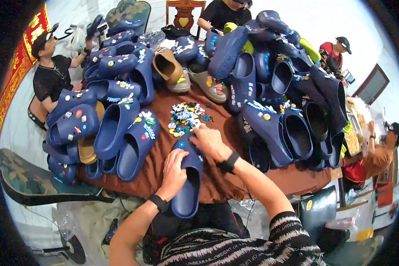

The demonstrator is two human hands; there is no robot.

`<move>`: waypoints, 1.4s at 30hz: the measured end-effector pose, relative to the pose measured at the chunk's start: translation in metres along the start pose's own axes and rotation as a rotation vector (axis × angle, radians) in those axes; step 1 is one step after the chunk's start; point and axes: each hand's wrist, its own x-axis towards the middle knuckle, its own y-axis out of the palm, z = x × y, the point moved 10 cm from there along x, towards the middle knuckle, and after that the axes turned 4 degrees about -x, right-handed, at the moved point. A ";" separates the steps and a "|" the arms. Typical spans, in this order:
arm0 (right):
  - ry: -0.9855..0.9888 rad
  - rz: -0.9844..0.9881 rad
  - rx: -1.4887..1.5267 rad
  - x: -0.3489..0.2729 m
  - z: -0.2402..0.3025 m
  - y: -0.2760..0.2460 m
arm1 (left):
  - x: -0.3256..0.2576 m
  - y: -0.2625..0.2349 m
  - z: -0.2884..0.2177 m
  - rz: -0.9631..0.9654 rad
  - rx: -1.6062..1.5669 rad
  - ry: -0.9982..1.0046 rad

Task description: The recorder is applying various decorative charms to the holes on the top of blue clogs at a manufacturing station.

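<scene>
A navy blue clog point(187, 190) points away from me at the table's near edge, its open heel toward my lap. My left hand point(174, 173) grips its left side, fingers over the upper near a blue round charm point(181, 145). Beyond the toe lies a heap of small colourful shoe charms point(186, 116). My right hand point(209, 142) is at the toe and the heap's near edge, its fingers drawn together. What they pinch, if anything, is too small to make out.
Charm-covered navy clogs pile up left point(113, 126) and right point(292, 128) on the brown tablecloth point(226, 177). Tan point(166, 66) and grey-brown clogs point(208, 84) stand at the back. Several people sit or stand around. Chairs flank me, one at the left point(35, 177).
</scene>
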 end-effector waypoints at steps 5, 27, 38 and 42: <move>0.096 -0.015 0.020 -0.036 0.007 -0.003 | -0.001 0.001 0.005 0.004 -0.001 -0.007; 0.067 -0.253 0.340 0.040 -0.008 -0.024 | 0.004 0.005 0.000 0.030 0.014 0.003; 0.124 0.086 0.167 -0.052 0.018 -0.014 | 0.000 -0.002 0.004 -0.034 0.055 -0.006; 0.131 0.128 0.376 -0.054 0.015 0.000 | -0.005 0.000 0.010 -0.022 0.092 -0.034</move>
